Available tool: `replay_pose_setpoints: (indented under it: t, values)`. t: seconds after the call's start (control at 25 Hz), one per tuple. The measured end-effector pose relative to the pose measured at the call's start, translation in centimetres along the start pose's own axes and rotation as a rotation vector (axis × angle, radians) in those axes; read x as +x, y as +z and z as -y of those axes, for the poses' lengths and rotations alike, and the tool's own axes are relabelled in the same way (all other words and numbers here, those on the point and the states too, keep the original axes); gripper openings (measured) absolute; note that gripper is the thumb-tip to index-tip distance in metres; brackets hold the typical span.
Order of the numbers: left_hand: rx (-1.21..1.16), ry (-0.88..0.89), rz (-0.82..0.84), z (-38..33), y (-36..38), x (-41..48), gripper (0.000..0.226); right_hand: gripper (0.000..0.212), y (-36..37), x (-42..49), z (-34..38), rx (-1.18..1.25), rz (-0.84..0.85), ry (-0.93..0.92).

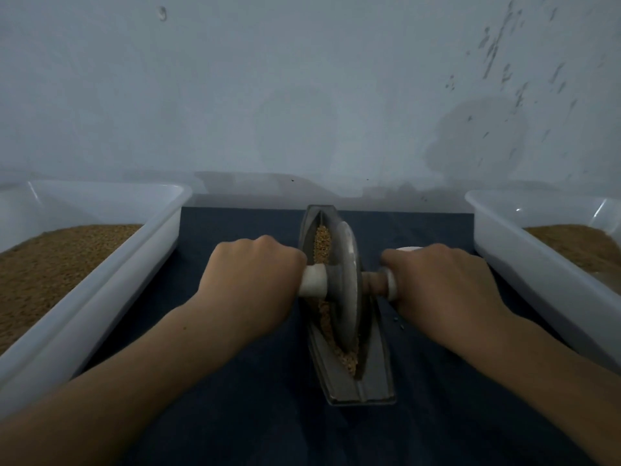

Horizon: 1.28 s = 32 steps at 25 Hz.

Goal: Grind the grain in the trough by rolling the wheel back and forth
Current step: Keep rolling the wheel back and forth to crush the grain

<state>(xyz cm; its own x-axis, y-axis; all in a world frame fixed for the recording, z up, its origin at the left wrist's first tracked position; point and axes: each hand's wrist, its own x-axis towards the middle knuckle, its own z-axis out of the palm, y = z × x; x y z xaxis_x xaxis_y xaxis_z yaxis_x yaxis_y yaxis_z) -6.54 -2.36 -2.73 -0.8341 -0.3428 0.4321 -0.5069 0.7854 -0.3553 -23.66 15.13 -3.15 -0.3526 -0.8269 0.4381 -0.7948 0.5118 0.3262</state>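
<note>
**Both hands on the axle, wheel midway along the trough**

A narrow grey metal trough [353, 388], boat-shaped, lies on a dark blue cloth [235, 398] and runs near to far, between the person's forearms. Its far tip stops just short of the cloth's far edge.

The wheel [346, 280] stands on edge in the groove, about midway along the trough and leaning a little to the right. It is a flat grey disc.

Grain [322, 242] shows in the groove on the left side of the wheel. One tan patch lies toward the far end. A paler strip, which looks more broken, runs down to the near end.

An axle passes through the hub and sticks out on both sides. The left stub [314, 280] is white. The right stub [373, 282] is darker, with a white collar next to the hand.

The left hand [248, 280] is wrapped around the left stub, knuckles up, with the fist close to the trough wall. The right hand [443, 287] is curled around the right stub in the same way. Both wrists are level. The fingertips are tucked under, out of sight.

The left tub [117, 280] is white plastic. It sits just beside the cloth, angled, and holds a deep bed of brown grain. The right tub [537, 274] mirrors it on the other side. It holds brown grain as well, though only a corner of it can be seen.

Behind everything is a pale wall [302, 95], scuffed and speckled toward the right. The light is dim and bluish.
</note>
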Motion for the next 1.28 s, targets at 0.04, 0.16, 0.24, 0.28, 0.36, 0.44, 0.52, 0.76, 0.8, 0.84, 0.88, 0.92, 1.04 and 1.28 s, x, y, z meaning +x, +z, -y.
replay_pose_setpoints:
  t: [0.04,0.16,0.24,0.28,0.36,0.44,0.52,0.76,0.8,0.84,0.88,0.92,1.04,1.28]
  values:
    - [0.002,-0.013,0.015,0.0,0.3,0.5,0.026,0.046,0.4,0.4,0.0,0.016,0.013,0.014]
    - [0.002,-0.058,0.009,0.1,2.2,3.4,0.012,0.031,2.5,3.9,0.3,0.083,-0.027,0.073]
    - [-0.001,-0.089,0.019,0.7,3.1,6.1,0.012,0.018,3.4,7.0,0.5,0.122,-0.017,0.117]
    - [-0.016,-0.096,0.04,1.0,3.3,7.2,0.014,0.011,3.5,8.3,0.6,0.124,0.005,0.127]
    - [-0.038,-0.102,0.072,1.2,3.2,7.7,0.015,0.009,3.3,9.1,0.5,0.115,0.027,0.109]
    - [-0.042,-0.08,0.08,1.0,2.5,6.1,0.013,0.018,2.7,7.4,0.2,0.124,0.013,0.063]
    - [-0.044,-0.049,0.06,0.4,1.7,3.2,0.011,0.03,1.9,4.0,0.0,0.096,-0.038,0.002]
    - [-0.008,-0.005,0.015,0.0,0.6,0.3,0.03,0.05,0.2,0.4,-0.2,0.04,-0.034,-0.031]
    - [-0.018,-0.022,0.022,0.0,1.1,1.2,0.023,0.043,0.9,1.3,0.0,0.048,-0.048,-0.001]
    - [-0.026,-0.042,0.021,0.0,1.7,2.3,0.014,0.035,1.7,2.7,0.1,0.08,-0.066,0.033]
    - [-0.03,-0.066,0.025,0.1,2.1,3.6,0.008,0.029,2.4,4.2,0.3,0.106,-0.059,0.064]
    - [-0.041,-0.089,0.036,0.3,2.4,4.7,0.007,0.024,2.7,5.6,0.5,0.123,-0.031,0.082]
    - [-0.085,-0.119,0.079,0.8,2.7,5.8,0.009,0.018,2.9,7.6,0.5,0.112,-0.019,0.078]
    - [-0.032,-0.022,0.017,-0.1,0.5,0.1,0.031,0.044,0.0,0.4,-0.1,0.029,-0.051,-0.012]
